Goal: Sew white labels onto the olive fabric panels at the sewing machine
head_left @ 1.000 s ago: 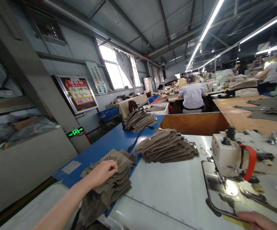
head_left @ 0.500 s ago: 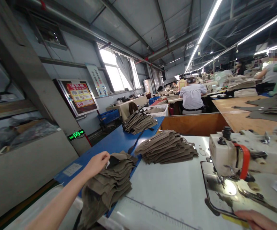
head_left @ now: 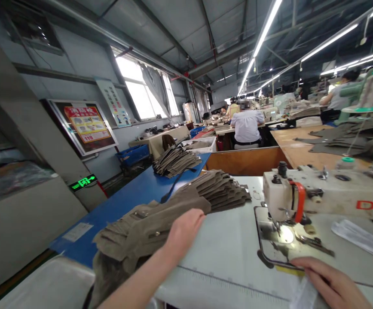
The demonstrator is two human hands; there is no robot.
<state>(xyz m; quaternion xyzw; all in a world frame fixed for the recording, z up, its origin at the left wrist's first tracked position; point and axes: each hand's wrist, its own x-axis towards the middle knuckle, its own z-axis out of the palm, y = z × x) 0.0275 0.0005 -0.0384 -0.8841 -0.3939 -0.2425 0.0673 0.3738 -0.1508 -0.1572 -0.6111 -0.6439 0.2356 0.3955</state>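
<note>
- Fabric panel [head_left: 183,201], olive-brown: lies left of the sewing machine [head_left: 278,195], its long axis slanting from the near stack of fabric pieces [head_left: 111,238] up and rightward to the far stack of fabric pieces [head_left: 230,191].
- Left hand [head_left: 184,234]: nearer by far, at the panel's right-hand edge; fingers curled nearly closed, apparently pinching that edge, with the panel stretching leftward and away.
- Right hand [head_left: 330,279]: well apart, fingertips at the machine's metal bed plate [head_left: 265,234], fingers loosely together; cannot tell whether it grips anything.
</note>
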